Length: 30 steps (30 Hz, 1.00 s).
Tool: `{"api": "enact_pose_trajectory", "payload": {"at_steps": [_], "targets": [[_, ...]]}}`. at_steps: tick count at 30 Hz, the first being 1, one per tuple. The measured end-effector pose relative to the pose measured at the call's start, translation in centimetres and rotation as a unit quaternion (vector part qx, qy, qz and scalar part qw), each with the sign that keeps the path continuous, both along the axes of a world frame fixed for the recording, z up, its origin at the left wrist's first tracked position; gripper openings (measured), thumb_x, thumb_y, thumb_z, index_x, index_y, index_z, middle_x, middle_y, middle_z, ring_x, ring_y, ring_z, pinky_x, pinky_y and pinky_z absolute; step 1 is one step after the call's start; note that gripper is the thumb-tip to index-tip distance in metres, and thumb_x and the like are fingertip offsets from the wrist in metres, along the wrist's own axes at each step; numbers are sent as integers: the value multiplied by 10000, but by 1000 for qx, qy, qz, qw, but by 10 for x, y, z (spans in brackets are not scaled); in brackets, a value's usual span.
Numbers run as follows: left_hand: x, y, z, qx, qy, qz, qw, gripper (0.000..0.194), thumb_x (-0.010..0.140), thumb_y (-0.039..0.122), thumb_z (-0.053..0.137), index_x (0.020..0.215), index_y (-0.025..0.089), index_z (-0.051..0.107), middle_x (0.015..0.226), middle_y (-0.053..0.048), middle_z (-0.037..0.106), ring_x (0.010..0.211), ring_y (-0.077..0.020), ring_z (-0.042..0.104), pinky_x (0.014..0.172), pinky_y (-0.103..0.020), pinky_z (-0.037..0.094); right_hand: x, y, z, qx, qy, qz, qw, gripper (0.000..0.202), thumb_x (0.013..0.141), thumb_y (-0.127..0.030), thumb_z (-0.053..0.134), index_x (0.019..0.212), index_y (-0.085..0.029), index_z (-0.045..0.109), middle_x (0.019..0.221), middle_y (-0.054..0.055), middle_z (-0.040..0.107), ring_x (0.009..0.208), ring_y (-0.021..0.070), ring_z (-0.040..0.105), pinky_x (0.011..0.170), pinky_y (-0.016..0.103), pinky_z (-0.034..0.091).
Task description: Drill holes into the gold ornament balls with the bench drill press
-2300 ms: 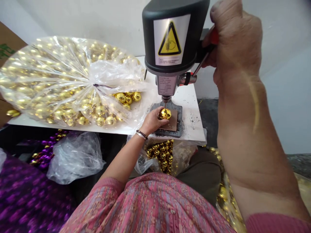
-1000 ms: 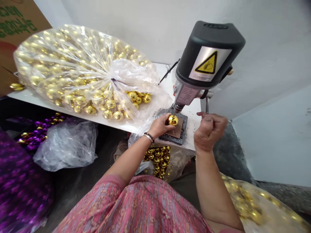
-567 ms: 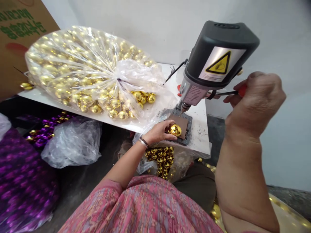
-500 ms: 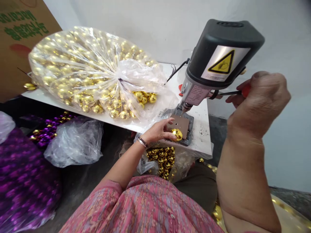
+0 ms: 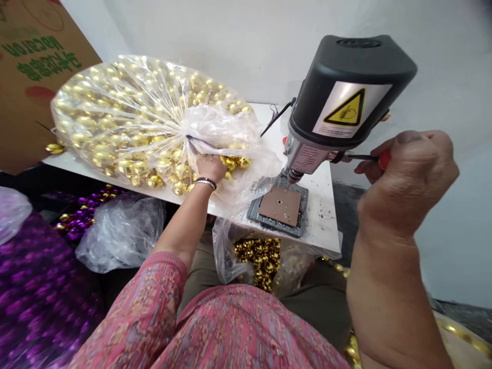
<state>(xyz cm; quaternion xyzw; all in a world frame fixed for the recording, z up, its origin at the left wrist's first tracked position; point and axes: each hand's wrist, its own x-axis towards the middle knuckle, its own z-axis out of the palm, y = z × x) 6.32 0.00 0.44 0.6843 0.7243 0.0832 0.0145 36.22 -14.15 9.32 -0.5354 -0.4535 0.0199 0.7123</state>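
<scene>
My left hand [image 5: 211, 168] reaches into the mouth of a large clear plastic bag [image 5: 215, 123] full of shiny gold balls [image 5: 125, 166]. Its fingers are hidden by the plastic and the balls. At the right, my right hand [image 5: 411, 174] is wrapped round the red-knobbed lever [image 5: 384, 159] of a small bench drill press [image 5: 346, 87]. The drill's chuck [image 5: 294, 176] points down at a brown plate [image 5: 280, 205] with a small hole in it, lying on the grey base. No ball sits on the plate.
Dark shavings lie on the white table [image 5: 323, 210]. Below its front edge hangs an open bag of gold pieces [image 5: 257, 256]. Purple balls in a bag [image 5: 38, 297] and crumpled clear plastic [image 5: 119, 236] are at the left, with a cardboard box [image 5: 34, 102] behind.
My left hand has moved from the drill's plate, where it held a gold ball, left into the bag's mouth. That ball is gone from view. My right hand stays on the lever.
</scene>
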Motion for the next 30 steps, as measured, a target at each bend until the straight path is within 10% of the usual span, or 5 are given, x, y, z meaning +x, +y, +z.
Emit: {"api": "enact_pose_trajectory", "payload": {"at_steps": [7,12,17,24,30], "targets": [[12,-31,-8,39,-242,-129,961,617,881,278,877,1470,200,709,1481,-186,773,1457,-373,694,1239,-479,563,4,2,-6,7,-36,18,999,334,1090,-428,494,850,-196,496,756,-45,558,604,57,544,596,242,420],[30,-79,-26,-63,-672,-58,736,627,894,550,925,1351,294,580,1071,-5,753,859,-177,752,730,-270,557,5,2,-8,3,-40,15,999,338,1074,-455,470,851,-202,502,748,-38,545,615,69,505,620,254,412],[58,-109,-39,-191,-808,6,558,637,954,849,793,1149,257,659,946,-46,761,697,-153,643,556,-240,363,4,4,-12,3,-52,9,999,351,1117,-464,465,884,-204,495,761,-50,490,638,57,483,648,243,401],[67,-107,-37,-198,-814,12,546,532,950,682,905,1178,261,673,916,1,770,738,-153,756,582,-216,431,11,3,-10,2,-86,38,996,314,1144,-408,469,900,-212,447,818,-53,484,712,52,469,725,244,409],[70,-105,-35,-214,-790,22,574,549,969,712,895,1102,232,666,818,16,721,626,-112,689,513,-182,397,18,19,37,-60,-99,13,993,385,1102,-332,508,752,-199,417,735,-40,452,704,50,404,716,264,354]]}}
